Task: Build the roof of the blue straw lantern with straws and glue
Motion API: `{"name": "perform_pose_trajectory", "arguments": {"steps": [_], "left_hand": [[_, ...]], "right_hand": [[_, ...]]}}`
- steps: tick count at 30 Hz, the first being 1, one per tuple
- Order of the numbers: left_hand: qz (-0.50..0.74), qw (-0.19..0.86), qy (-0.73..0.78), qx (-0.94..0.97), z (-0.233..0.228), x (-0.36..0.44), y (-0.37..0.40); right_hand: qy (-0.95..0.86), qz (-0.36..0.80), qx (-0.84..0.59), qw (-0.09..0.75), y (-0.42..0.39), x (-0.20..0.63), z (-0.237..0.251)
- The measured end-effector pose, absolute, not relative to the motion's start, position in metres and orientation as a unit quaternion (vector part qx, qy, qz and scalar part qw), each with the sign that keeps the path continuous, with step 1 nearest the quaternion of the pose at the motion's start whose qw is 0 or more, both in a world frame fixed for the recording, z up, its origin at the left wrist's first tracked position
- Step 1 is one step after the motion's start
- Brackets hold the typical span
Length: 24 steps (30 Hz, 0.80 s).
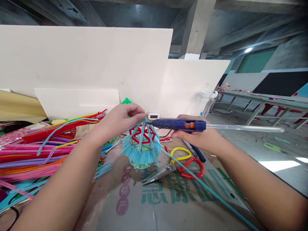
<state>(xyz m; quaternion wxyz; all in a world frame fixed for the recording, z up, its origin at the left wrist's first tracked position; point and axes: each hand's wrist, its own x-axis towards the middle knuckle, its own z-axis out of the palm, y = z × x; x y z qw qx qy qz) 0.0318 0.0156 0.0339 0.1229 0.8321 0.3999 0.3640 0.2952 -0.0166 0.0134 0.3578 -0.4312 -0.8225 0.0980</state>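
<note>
Pipe-cleaner cone (141, 146) apex pinched by left hand (120, 120); right hand (199, 136) grips glue gun (179, 124) level

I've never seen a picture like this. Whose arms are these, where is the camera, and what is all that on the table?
The camera sits on a person's head, looking down at their own bare hands. The left hand pinches the top of a small cone-shaped piece made of blue pipe cleaners with a red frame inside. The right hand holds a blue glue gun, its tip at the cone's top. On the cardboard sheet lie scissors with red and yellow handles. A pile of coloured pipe cleaners lies to the left.
</note>
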Motion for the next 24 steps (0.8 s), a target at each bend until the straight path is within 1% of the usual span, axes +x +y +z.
{"name": "perform_pose_trajectory", "arguments": {"steps": [7,12,19,24], "left_hand": [[0.362,0.115,0.395,0.837,0.0335,0.0312,0.0186],[0.357,0.114,0.402,0.835,0.0328,0.0305,0.0181],[0.357,0.115,0.401,0.836,0.0338,0.0312,0.0169],[0.357,0.119,0.403,0.834,0.0338,0.0313,0.0167]], "right_hand": [[-0.837,0.162,-0.405,0.331,-0.0224,0.2939,0.0212],[-0.831,0.151,-0.415,0.339,-0.0217,0.2923,0.0196],[-0.821,0.198,-0.41,0.345,-0.018,0.2917,0.0136],[-0.826,0.186,-0.401,0.349,-0.0162,0.2938,0.0137]]}}
